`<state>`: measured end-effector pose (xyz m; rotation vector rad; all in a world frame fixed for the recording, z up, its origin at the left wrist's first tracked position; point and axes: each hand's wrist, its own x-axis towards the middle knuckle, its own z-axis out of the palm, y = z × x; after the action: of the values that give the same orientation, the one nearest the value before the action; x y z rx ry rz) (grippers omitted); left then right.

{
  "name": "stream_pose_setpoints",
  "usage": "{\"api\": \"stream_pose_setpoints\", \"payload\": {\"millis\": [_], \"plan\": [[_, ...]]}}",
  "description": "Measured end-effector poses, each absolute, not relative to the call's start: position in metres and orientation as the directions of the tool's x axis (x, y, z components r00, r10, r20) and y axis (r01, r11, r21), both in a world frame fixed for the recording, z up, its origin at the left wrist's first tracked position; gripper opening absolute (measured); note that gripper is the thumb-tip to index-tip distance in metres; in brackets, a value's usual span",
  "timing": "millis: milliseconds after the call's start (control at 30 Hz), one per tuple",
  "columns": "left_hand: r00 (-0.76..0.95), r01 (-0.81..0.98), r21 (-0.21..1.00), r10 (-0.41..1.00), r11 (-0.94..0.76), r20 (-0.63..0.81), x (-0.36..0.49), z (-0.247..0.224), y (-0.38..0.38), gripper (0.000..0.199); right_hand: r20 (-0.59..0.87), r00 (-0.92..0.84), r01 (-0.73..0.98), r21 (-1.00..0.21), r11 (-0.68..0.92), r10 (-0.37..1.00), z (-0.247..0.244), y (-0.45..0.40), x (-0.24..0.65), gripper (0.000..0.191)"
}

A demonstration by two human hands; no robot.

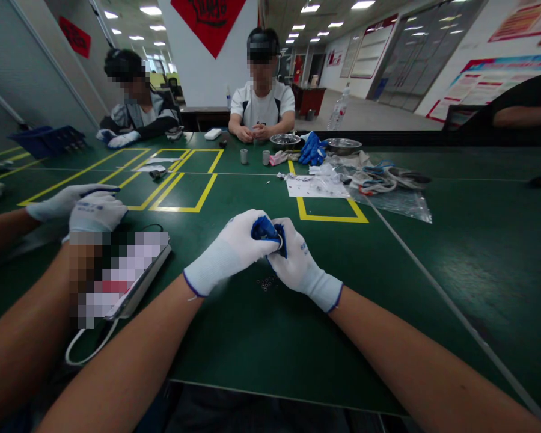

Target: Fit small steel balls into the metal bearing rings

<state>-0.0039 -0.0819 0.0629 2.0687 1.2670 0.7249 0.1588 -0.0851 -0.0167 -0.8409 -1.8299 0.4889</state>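
My left hand (241, 240), in a white glove with blue-coated fingers, is closed and raised a little over the green table. Pressed against it, my right hand (297, 258) wears the same kind of glove and is also closed. Between the fingertips shows the pale curved edge of a small object (280, 241); the fingers hide most of it, so its kind cannot be told. Just below the hands, several tiny dark rings (265, 283) lie in a loose cluster on the table.
At left, a neighbour's gloved hands (97, 210) work beside a phone on a power bank (139, 282) with a white cable. Ahead lie a white sheet with small parts (318, 186), a plastic bag (408, 204), blue gloves (313, 149) and metal bowls (344, 145). Two people sit opposite.
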Motion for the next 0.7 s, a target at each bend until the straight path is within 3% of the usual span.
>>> {"api": "stream_pose_setpoints", "payload": {"millis": [267,433,700], "plan": [[0.374,0.565,0.724,0.905,-0.397,0.204,-0.0010,0.0597,-0.0833,0.013,0.613,-0.178,0.333,-0.699,0.633,0.770,-0.0173,-0.0841,0.1589,0.033],[0.386,0.462,0.778,0.887,-0.425,0.255,-0.0024,0.0576,-0.0822,0.008,0.645,-0.118,0.333,-0.691,0.642,0.755,-0.0189,-0.0830,0.1592,0.033],[0.424,0.376,0.788,0.847,-0.487,0.321,-0.0036,0.0574,-0.0863,0.031,0.670,-0.055,0.345,-0.683,0.644,0.740,-0.0193,-0.0852,0.1604,0.038]]}}
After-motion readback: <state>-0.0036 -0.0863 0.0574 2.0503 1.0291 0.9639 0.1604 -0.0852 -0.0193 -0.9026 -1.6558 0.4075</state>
